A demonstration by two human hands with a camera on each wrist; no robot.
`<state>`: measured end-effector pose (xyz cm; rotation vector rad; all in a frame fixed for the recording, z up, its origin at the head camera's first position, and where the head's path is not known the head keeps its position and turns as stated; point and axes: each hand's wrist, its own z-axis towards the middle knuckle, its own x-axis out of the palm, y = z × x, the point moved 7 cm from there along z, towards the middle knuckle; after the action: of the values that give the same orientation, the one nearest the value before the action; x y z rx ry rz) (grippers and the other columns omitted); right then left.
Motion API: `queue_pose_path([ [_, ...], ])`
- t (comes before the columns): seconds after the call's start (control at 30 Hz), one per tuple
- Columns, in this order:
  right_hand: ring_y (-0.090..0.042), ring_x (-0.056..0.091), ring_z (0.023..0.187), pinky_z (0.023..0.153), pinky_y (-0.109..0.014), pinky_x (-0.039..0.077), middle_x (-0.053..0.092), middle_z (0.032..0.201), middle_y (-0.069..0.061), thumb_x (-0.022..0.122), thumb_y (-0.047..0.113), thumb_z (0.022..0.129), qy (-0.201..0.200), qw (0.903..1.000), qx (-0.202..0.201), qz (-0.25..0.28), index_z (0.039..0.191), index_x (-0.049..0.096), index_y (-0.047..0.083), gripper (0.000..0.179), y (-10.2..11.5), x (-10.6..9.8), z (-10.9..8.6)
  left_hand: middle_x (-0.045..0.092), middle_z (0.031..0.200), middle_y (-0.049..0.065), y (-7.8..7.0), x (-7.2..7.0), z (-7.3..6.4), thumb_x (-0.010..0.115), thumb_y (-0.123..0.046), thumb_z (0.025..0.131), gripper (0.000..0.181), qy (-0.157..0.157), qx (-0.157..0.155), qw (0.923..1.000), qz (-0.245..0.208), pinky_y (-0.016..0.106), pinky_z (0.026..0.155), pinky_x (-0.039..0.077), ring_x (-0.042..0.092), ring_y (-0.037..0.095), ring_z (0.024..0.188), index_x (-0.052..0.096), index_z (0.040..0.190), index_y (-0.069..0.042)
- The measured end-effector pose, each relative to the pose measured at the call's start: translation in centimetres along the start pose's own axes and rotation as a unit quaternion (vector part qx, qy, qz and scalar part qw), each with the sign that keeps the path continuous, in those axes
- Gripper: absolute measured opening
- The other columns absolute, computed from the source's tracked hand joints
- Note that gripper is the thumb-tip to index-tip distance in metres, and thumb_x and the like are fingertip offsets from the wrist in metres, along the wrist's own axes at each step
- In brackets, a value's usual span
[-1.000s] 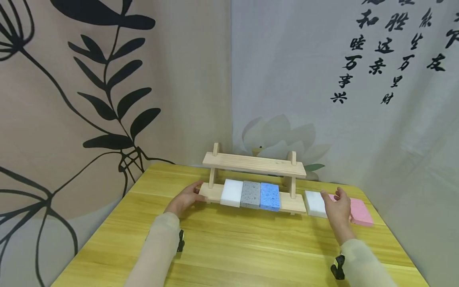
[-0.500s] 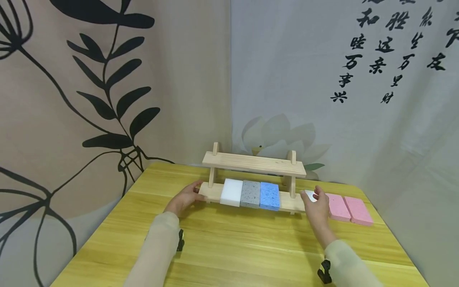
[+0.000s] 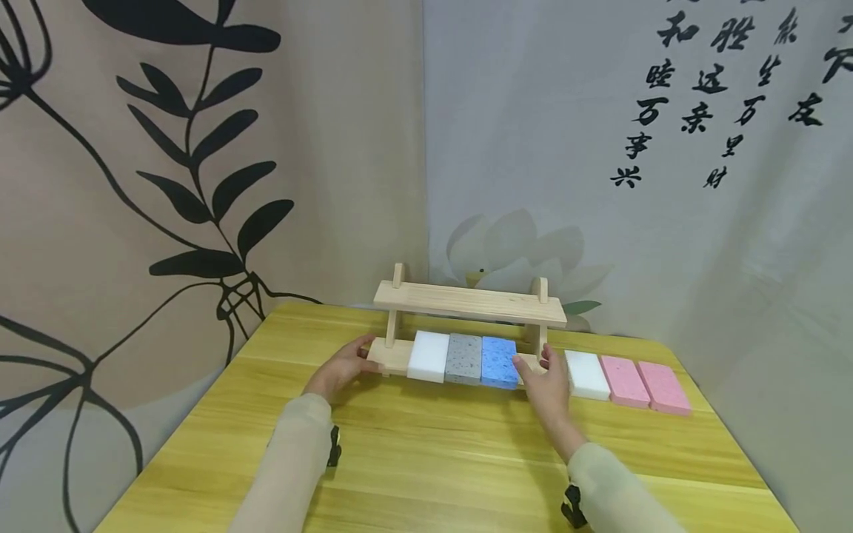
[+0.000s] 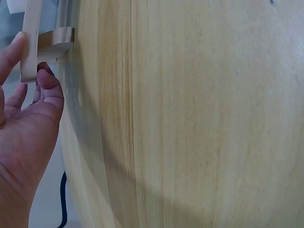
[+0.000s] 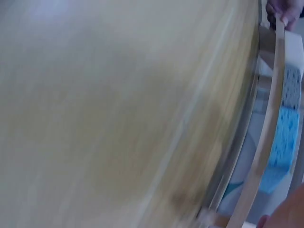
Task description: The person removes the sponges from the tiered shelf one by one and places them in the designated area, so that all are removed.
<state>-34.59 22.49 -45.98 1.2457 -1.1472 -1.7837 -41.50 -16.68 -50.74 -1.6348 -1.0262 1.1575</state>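
Note:
A two-tier wooden shelf [image 3: 466,299] stands at the back of the table. On its lower board lie a white sponge [image 3: 428,357], a grey sponge [image 3: 463,359] and a blue sponge [image 3: 497,362], side by side. My left hand [image 3: 340,368] grips the lower board's left end; in the left wrist view that hand [image 4: 33,128] has its thumb on one face of the board and fingers behind. My right hand [image 3: 549,389] is over the board's right end, fingers spread, thumb at the blue sponge's right edge. Whether the thumb touches it I cannot tell.
Right of the shelf, a second white block [image 3: 587,375] and two pink sponges [image 3: 625,382] lie in a row on the wooden table [image 3: 426,459]. Printed curtains [image 3: 346,148] hang close behind the table and along its sides.
My right hand has moved left, from above the pink sponges, past the white block, to the blue sponge's right side. The left hand stays on the shelf's left end.

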Motion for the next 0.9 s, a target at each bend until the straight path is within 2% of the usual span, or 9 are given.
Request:
queue_pose_path([
  [0.27,-0.039,0.035,0.131,0.105,-0.054,0.036,0.033,0.146,-0.022,0.072,0.040,0.090,-0.013,0.9997,0.018,-0.007,0.153,0.027,-0.002,0.089,0.0,2.3,-1.4,0.050,0.129,0.021,0.2,0.0,0.2,0.076,-0.012,0.086,0.091,0.002,0.001,1.0000,0.001,0.051,0.102,0.040,0.055,0.032,0.112,0.022,0.158,-0.010],
  [0.53,-0.043,0.041,0.126,0.104,-0.055,0.037,0.036,0.142,-0.028,0.076,0.043,0.085,-0.048,0.9976,0.019,-0.047,0.152,0.029,-0.004,0.094,0.1,3.9,-2.5,0.050,0.129,0.023,0.0,-0.1,0.1,0.075,-0.011,0.086,0.090,0.001,0.002,1.0000,0.006,0.050,0.099,0.042,0.054,0.032,0.110,0.022,0.158,-0.009],
  [0.9,-0.045,0.034,0.130,0.108,-0.057,0.031,0.030,0.146,-0.030,0.079,0.041,0.082,-0.043,0.9965,0.027,-0.066,0.153,0.028,-0.002,0.097,-0.3,5.1,-2.9,0.050,0.127,0.020,-0.2,0.0,-0.3,0.075,-0.010,0.086,0.088,-0.005,0.001,1.0000,-0.002,0.050,0.101,0.040,0.054,0.030,0.111,0.023,0.158,-0.010],
])
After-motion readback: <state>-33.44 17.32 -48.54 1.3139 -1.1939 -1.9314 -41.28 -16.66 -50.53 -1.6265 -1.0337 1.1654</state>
